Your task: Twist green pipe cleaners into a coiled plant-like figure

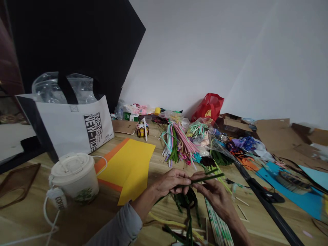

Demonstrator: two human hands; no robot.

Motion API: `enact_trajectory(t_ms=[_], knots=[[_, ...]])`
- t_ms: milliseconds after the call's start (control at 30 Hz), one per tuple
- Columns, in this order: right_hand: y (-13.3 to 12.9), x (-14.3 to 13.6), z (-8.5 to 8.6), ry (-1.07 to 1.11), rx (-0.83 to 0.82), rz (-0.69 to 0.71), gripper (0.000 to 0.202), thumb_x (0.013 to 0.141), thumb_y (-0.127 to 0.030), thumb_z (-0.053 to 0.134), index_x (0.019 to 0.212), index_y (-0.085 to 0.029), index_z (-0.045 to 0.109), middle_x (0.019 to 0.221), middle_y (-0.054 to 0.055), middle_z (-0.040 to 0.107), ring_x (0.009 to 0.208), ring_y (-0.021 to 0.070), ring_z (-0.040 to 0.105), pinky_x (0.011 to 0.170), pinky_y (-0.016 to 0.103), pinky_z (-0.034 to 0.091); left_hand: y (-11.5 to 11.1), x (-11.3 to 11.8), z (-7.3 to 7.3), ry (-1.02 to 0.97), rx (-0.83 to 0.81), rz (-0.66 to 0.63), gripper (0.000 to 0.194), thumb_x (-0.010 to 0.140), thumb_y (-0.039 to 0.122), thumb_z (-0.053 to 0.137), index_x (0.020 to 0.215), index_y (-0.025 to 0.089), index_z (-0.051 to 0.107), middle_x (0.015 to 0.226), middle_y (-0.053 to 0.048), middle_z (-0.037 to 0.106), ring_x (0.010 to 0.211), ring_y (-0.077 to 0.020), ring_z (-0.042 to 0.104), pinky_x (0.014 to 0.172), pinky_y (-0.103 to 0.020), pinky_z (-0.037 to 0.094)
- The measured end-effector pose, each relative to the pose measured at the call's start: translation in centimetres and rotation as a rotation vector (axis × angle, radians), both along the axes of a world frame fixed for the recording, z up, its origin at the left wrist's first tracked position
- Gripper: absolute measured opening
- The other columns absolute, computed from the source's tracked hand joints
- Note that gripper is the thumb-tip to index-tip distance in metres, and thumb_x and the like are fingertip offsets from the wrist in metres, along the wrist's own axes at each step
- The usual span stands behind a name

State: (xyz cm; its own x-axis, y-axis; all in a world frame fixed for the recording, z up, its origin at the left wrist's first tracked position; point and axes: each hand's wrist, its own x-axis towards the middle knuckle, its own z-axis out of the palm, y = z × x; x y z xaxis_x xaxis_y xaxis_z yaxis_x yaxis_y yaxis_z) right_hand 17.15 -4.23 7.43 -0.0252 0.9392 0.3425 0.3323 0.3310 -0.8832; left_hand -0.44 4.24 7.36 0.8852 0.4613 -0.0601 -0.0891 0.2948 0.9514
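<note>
Dark green pipe cleaners run between my two hands, their ends sticking out to the right. My left hand pinches them from the left, fingers closed. Close beside it, my right hand grips the same stems between thumb and fingers. Just below the hands is a dark green bent pipe-cleaner piece with strands hanging down; whether it is joined to the held stems I cannot tell. Under my right forearm lies a green-and-white patterned bundle. Yellow strips and thin sticks lie below my left hand.
Bundles of coloured pipe cleaners lie ahead of my hands. Yellow paper, a white lidded cup and a white bag are on the left. A black pole, blue sheet and cardboard occupy the right.
</note>
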Motion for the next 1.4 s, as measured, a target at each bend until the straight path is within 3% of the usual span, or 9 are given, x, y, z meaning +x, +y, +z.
enact_trajectory(t_ms=[300, 467, 667, 867, 1000, 1133, 1267, 1400], knots=[[-0.4, 0.3, 0.8, -0.240, 0.047, 0.031, 0.017, 0.087, -0.032, 0.057, 0.090, -0.022, 0.070, 0.085, 0.004, 0.069, 0.084, 0.0206, 0.062, 0.076, 0.029, 0.048, 0.2, -0.6, 0.1, 0.030, 0.143, -0.120, 0.039, 0.078, 0.047, 0.061, 0.087, 0.009, 0.068, 0.058, 0.000, 0.059, 0.040, -0.0038, 0.042, 0.037, -0.017, 0.024], [-0.6, 0.1, 1.3, -0.299, 0.043, 0.020, 0.019, 0.088, -0.033, 0.055, 0.085, -0.021, 0.069, 0.086, 0.003, 0.068, 0.083, 0.0200, 0.062, 0.077, 0.028, 0.047, 0.4, -0.6, -0.2, 0.023, 0.136, -0.159, 0.036, 0.079, 0.045, 0.061, 0.085, 0.010, 0.068, 0.057, 0.001, 0.058, 0.039, -0.0035, 0.043, 0.038, -0.016, 0.028], [-0.5, 0.1, 1.2, -0.324, 0.055, -0.012, 0.019, 0.087, -0.035, 0.055, 0.088, -0.021, 0.069, 0.091, 0.005, 0.068, 0.084, 0.0203, 0.062, 0.075, 0.029, 0.047, 0.8, -0.2, -0.7, 0.020, 0.169, -0.130, 0.034, 0.076, 0.043, 0.064, 0.082, 0.010, 0.066, 0.059, 0.000, 0.059, 0.040, -0.0038, 0.045, 0.037, -0.015, 0.029], [-0.3, -0.1, 0.8, -0.338, 0.037, -0.056, 0.022, 0.088, -0.037, 0.054, 0.084, -0.020, 0.068, 0.087, 0.006, 0.068, 0.081, 0.0205, 0.062, 0.071, 0.029, 0.047, 0.5, 0.2, -0.8, 0.061, 0.306, 0.008, 0.027, 0.076, 0.039, 0.060, 0.077, 0.012, 0.061, 0.058, 0.001, 0.058, 0.040, -0.0059, 0.045, 0.038, -0.016, 0.034], [-0.1, -0.3, 0.2, -0.332, 0.014, -0.175, 0.024, 0.085, -0.040, 0.056, 0.083, -0.021, 0.069, 0.086, 0.006, 0.068, 0.077, 0.0212, 0.061, 0.066, 0.029, 0.046, -0.5, 0.5, -0.1, 0.195, 0.582, 0.185, 0.018, 0.083, 0.025, 0.049, 0.071, 0.014, 0.057, 0.056, 0.001, 0.056, 0.043, -0.0075, 0.045, 0.042, -0.018, 0.034], [0.2, -0.6, -0.3, -0.168, -0.063, -0.221, 0.026, 0.081, -0.044, 0.059, 0.082, -0.019, 0.068, 0.075, 0.004, 0.066, 0.069, 0.0196, 0.059, 0.061, 0.027, 0.046, -1.7, 0.6, 0.7, 0.294, 1.101, 0.385, 0.020, 0.086, 0.017, 0.045, 0.072, 0.015, 0.059, 0.066, -0.002, 0.060, 0.063, -0.0121, 0.055, 0.059, -0.021, 0.040], [0.4, -0.9, -0.3, 0.023, -0.151, -0.235, 0.031, 0.075, -0.048, 0.063, 0.071, -0.017, 0.064, 0.065, 0.003, 0.061, 0.062, 0.0175, 0.055, 0.056, 0.026, 0.044, -2.4, 0.4, 0.5, 0.395, 1.506, 0.342, 0.017, 0.083, 0.009, 0.044, 0.090, 0.015, 0.058, 0.086, -0.006, 0.063, 0.080, -0.0172, 0.059, 0.068, -0.026, 0.043], [0.5, -0.9, 0.0, 0.083, -0.228, -0.237, 0.033, 0.071, -0.049, 0.066, 0.067, -0.017, 0.063, 0.061, 0.002, 0.059, 0.059, 0.0170, 0.054, 0.054, 0.026, 0.043, -2.5, 0.4, 0.0, 0.450, 1.630, 0.313, 0.021, 0.081, 0.008, 0.047, 0.097, 0.016, 0.057, 0.095, -0.006, 0.063, 0.084, -0.0197, 0.059, 0.070, -0.028, 0.044]])
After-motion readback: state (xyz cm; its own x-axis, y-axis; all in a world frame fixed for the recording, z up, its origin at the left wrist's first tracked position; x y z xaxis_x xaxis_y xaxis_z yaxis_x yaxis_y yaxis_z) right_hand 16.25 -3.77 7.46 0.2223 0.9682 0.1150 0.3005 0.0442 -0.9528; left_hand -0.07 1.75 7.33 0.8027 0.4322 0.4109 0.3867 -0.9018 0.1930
